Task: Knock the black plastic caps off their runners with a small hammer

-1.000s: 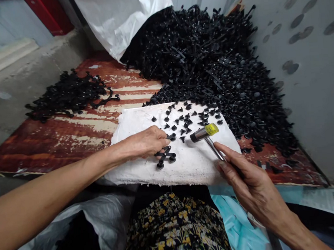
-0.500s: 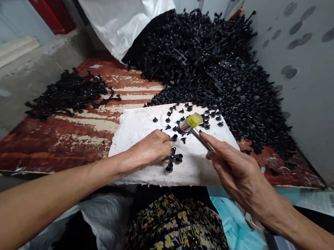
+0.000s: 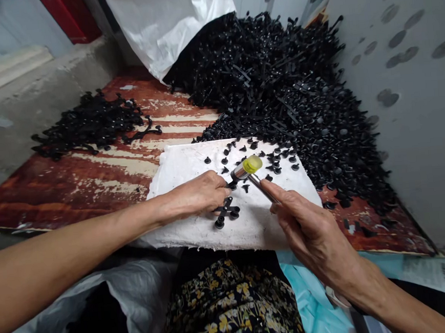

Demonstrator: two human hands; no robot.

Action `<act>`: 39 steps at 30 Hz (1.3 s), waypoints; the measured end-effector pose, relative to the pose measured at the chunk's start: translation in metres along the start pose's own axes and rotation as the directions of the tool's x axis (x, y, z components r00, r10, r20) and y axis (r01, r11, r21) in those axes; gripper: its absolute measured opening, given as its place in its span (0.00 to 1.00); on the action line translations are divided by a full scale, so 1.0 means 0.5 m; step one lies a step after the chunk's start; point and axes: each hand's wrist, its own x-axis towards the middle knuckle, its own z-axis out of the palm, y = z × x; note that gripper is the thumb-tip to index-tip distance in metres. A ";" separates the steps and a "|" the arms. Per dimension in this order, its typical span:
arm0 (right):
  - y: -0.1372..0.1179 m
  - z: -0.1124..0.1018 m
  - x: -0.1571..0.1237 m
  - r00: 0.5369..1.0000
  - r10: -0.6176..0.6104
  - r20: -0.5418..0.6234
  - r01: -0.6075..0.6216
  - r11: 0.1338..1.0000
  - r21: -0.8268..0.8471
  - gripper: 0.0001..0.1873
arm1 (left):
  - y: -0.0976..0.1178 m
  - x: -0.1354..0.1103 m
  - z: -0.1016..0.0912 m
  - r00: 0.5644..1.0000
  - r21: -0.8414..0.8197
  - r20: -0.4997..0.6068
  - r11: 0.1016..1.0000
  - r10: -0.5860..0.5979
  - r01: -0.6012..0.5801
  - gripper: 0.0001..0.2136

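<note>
Partly visible, black crosspiece (image 3: 229, 207) in left hand (image 3: 205, 192) (exact grip unclear).

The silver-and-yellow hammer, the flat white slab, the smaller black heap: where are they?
Silver hammer with yellow end (image 3: 252, 164), head view: the yellow end.
Flat white slab (image 3: 260, 229), head view: bare near part.
Smaller heap of black pieces (image 3: 88, 123), head view: its middle.
</note>
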 end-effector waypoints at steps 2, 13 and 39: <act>-0.001 0.000 0.000 1.000 -0.002 -0.018 0.003 1.000 0.012 0.29 | 0.006 -0.002 -0.006 1.000 0.050 0.016 0.999 0.018 -0.018 0.10; -0.012 -0.008 0.003 0.998 -0.036 -0.055 0.034 0.999 -0.034 0.32 | 0.002 0.012 -0.028 0.994 0.110 0.065 0.989 0.088 -0.095 0.11; -0.022 -0.024 0.005 0.988 -0.122 -0.099 0.112 0.988 -0.105 0.35 | 0.004 0.009 -0.032 0.976 0.067 0.110 0.978 0.187 -0.195 0.11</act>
